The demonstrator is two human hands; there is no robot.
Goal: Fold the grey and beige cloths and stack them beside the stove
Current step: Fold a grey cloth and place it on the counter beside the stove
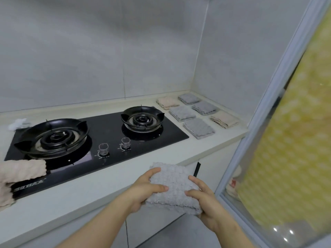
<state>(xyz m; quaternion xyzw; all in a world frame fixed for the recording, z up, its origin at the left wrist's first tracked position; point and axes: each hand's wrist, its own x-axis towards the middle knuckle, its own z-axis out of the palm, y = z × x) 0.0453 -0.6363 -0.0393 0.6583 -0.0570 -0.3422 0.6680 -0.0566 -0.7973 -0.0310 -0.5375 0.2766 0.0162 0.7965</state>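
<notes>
Bench [86, 185]: pale cream, smooth, with a raised lip along the back where it meets the wall. Wall [80, 51]: large light-grey tiles, one vertical joint visible, turning a corner at the right. White crumpled wad [18, 123]: lies on the bench at the far left, near the back lip; material cannot be told. Cabinet door [215, 163] under the bench: white, with a black handle [197, 170] near its upper edge. Glazed frame [259, 126] at right: pale, with a yellow patterned sheet [295, 140] behind the glass. Floor [179, 233]: grey.
</notes>
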